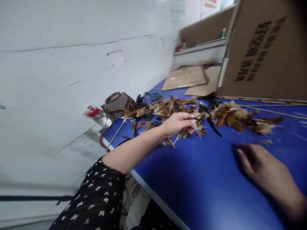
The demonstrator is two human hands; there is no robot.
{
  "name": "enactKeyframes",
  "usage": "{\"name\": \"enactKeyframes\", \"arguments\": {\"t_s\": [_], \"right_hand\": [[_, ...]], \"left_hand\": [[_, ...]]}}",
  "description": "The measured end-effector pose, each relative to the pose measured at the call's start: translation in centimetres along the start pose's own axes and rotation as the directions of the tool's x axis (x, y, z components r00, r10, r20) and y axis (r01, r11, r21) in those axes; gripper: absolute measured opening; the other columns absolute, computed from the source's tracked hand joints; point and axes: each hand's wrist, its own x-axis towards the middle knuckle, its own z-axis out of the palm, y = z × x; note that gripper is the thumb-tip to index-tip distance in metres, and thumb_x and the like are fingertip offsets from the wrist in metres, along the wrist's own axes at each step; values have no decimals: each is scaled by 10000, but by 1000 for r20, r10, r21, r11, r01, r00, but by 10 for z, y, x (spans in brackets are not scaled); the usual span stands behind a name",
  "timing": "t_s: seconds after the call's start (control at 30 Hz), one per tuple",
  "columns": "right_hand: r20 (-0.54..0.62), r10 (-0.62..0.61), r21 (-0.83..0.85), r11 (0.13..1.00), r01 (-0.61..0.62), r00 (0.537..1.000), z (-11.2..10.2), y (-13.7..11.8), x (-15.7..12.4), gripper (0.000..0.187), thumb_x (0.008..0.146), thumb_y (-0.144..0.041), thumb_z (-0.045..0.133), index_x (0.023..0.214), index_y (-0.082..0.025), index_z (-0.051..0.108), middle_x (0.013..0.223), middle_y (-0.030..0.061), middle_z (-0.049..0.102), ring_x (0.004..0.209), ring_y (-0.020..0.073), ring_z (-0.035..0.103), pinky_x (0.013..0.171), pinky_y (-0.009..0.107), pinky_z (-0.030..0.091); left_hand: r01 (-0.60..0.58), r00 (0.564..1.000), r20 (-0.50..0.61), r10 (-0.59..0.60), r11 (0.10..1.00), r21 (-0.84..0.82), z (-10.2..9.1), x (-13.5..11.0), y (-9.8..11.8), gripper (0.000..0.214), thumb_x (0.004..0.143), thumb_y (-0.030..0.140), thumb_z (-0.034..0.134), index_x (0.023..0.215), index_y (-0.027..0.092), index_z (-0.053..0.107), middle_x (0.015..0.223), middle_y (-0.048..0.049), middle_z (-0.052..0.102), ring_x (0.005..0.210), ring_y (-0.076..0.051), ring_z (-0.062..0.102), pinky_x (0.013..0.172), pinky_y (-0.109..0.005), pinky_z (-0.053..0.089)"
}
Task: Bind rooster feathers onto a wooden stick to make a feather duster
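Note:
My left hand [178, 124] reaches across the blue table, thumb and fingers pinched on a small tuft of feathers [199, 127]. Around and behind it lies a long row of feathers [174, 107] in brown, black and cream. To the right, another brown and cream feather bunch [236, 116] rests on the table, with a black feather [214, 127] poking out between the two groups. My right hand [266, 167] is over the table at the right, blurred by motion. Its fingers look curled, with darkness beneath them; whether they hold anything is unclear.
A clear bottle with a red lid [93, 111] and a patterned handbag [117, 103] are at the left by the wall. Flat cardboard [185, 76] lies at the back, and a large cardboard panel [266, 54] stands at the right. Thin sticks [275, 111] lie before it.

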Motion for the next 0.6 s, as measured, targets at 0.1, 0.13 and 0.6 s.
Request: {"name": "enactKeyframes", "arguments": {"t_s": [0.1, 0.13, 0.6], "right_hand": [[-81, 84, 83, 994, -77, 993, -4, -9, 0, 533, 1054, -386, 641, 1554, -251, 513, 1155, 169, 724, 806, 294, 728, 712, 436, 628], [-128, 94, 104, 991, -81, 987, -6, -11, 0, 617, 1050, -376, 650, 1617, -227, 457, 1206, 181, 717, 789, 264, 711, 741, 418, 627], [-69, 35, 15, 999, -34, 997, 10, 2, -7, 394, 1068, -283, 537, 1368, -162, 762, 1085, 121, 824, 886, 270, 788, 756, 360, 602]], "left_hand": [[8, 995, 100, -15, 997, 73, 40, 9, -19, 451, 796, 501, 929, 841, 114, 701, 760, -36, 709, 645, -103, 660, 702, -274, 570], [26, 990, 136, -39, 995, 92, 53, 12, -26, 431, 805, 481, 922, 834, 111, 703, 750, -35, 707, 640, -101, 659, 699, -268, 569], [92, 993, -95, -77, 981, 170, 99, 27, -97, 213, 958, 211, 715, 1149, 118, 695, 890, -43, 730, 607, -65, 609, 596, -197, 501]]}}
